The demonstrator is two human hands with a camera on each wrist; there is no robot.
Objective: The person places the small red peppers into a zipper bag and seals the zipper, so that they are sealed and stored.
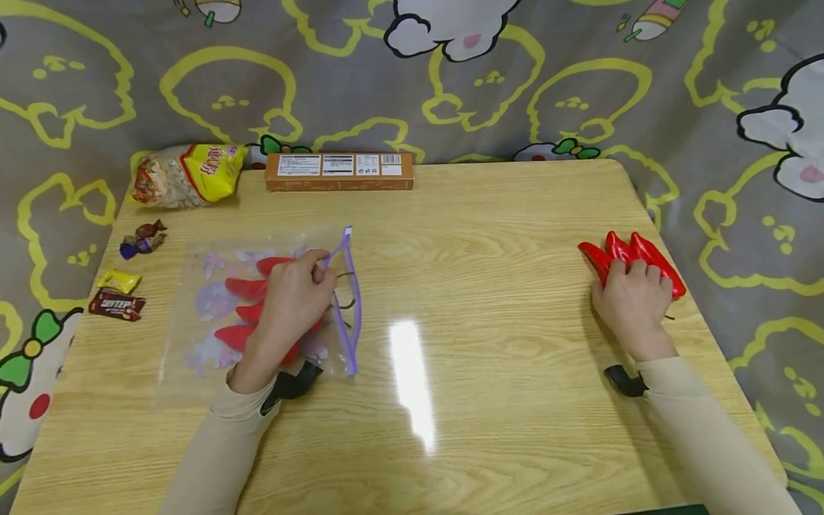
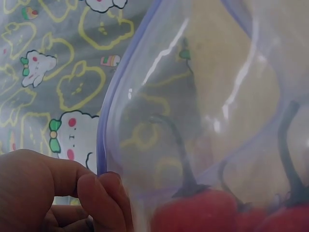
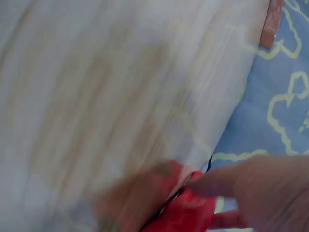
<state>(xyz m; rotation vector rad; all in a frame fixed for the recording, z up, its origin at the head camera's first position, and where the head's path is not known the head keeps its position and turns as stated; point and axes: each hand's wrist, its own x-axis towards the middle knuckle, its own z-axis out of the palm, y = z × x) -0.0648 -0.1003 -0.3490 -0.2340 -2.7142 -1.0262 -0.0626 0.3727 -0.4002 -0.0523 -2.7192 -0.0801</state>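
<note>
My left hand pinches the purple-edged mouth of a clear zip bag, thumb against fingertips in the left wrist view. The bag lies on the left of the table with its mouth parted. Several red chili peppers are inside, their dark curved stems toward the opening. At the table's right side, my right hand reaches over more red peppers, fingers bent down onto them. A red pepper shows between thumb and fingers in the right wrist view; the hand partly hides it.
A yellow snack bag and a long brown box stand along the back edge. Wrapped candies, a yellow candy and a brown bar lie at the left edge. Patterned cloth hangs behind.
</note>
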